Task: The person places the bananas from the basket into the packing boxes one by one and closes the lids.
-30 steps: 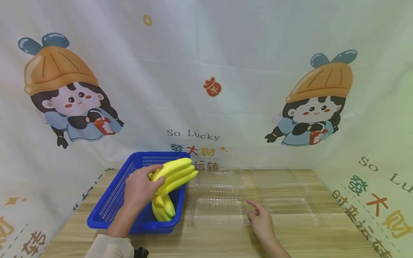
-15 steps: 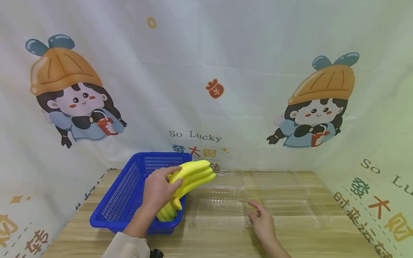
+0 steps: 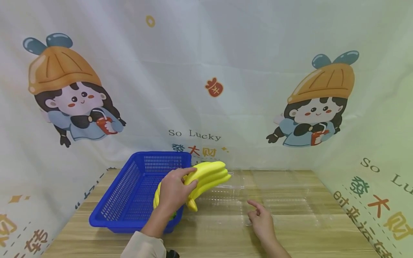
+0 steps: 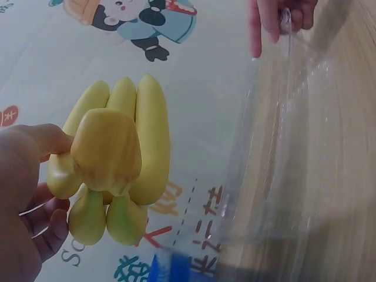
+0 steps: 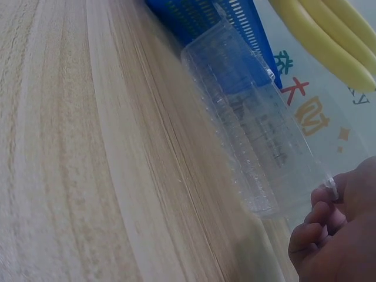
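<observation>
My left hand holds a bunch of yellow bananas near its stem, above the right rim of a blue basket. In the left wrist view, the bunch's thick stem end faces the camera, with thumb and fingers at its side. Another yellow bunch lies in the basket, mostly hidden by my left hand. My right hand grips the near corner of a clear plastic box, its index finger stretched out. The bananas hang over the box's left side, apart from it.
Right of my right hand lies more clear plastic; whether it is a joined lid or a separate box, I cannot tell. A wooden table bears everything. Printed cloth rises behind the table and at both sides.
My left hand has carried the bananas rightward from over the basket to its right rim and the clear box. My right hand stays at the box's corner.
</observation>
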`<state>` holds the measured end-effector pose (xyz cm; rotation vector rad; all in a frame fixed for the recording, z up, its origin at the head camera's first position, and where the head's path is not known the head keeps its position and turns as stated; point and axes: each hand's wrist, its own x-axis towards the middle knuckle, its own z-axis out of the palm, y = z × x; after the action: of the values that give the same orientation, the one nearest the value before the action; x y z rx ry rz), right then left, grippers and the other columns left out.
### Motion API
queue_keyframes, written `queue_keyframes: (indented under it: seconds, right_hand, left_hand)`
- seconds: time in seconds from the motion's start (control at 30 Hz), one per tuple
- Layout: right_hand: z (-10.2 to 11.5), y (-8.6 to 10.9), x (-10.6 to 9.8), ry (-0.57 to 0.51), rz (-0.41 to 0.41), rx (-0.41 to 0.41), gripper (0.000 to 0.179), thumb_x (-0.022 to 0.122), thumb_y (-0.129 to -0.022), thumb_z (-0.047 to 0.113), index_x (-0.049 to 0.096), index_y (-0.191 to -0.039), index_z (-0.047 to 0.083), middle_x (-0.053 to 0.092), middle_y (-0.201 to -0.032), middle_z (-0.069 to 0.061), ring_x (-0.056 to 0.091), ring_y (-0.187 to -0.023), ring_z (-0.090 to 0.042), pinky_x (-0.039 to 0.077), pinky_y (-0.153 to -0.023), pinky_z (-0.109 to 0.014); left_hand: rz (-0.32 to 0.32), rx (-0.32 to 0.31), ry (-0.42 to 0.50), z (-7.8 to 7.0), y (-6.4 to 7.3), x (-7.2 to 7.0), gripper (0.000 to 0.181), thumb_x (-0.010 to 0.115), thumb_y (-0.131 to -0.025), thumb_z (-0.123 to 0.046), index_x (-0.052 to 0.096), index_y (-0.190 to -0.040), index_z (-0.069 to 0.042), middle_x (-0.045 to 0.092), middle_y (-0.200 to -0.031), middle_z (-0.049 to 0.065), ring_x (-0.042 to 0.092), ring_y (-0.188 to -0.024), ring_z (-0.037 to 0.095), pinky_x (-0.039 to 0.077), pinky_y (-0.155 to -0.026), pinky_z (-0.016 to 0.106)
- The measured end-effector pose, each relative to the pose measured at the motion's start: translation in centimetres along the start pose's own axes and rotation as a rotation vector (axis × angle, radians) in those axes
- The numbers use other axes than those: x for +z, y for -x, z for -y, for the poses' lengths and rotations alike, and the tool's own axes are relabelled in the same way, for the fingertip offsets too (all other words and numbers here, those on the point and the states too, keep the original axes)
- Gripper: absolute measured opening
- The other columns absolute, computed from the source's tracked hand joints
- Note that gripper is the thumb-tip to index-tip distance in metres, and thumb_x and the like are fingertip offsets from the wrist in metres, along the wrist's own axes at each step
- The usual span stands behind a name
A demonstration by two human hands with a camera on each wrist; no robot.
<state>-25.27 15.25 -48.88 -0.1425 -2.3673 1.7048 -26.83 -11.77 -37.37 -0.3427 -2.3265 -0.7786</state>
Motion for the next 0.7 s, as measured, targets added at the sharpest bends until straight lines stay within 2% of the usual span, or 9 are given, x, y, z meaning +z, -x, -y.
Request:
queue_keyframes:
  seconds: [0.3,0.7]
  right_hand:
    - [-0.1,0.0,-0.1,0.007,0.01,-0.004,0.04,0.059,-0.087,-0.002,0.06,-0.126,-0.002,0.047,-0.063,0.0,0.038,-0.05,-0.009,0.032,-0.042,-0.019]
    - [-0.3,-0.2,0.0,-0.013,-0.001,0.005,0.041,0.06,-0.085,-0.002,0.062,-0.125,-0.001,0.047,-0.062,0.001,0.038,-0.05,-0.009,0.032,-0.042,-0.019]
  left_hand:
    - [-0.007,0.022,0.007,-0.7,0.8,1.8,0.031,0.077,-0.076,-0.023,0.076,-0.106,-0.018,0.07,-0.087,-0.001,0.058,-0.074,0.017,0.047,-0.061,0.033]
    - [-0.109,0.115,0.012,-1.0,2.7,4.8,0.03,0.079,-0.073,-0.021,0.077,-0.103,-0.017,0.073,-0.094,0.001,0.063,-0.079,0.022,0.053,-0.067,0.037]
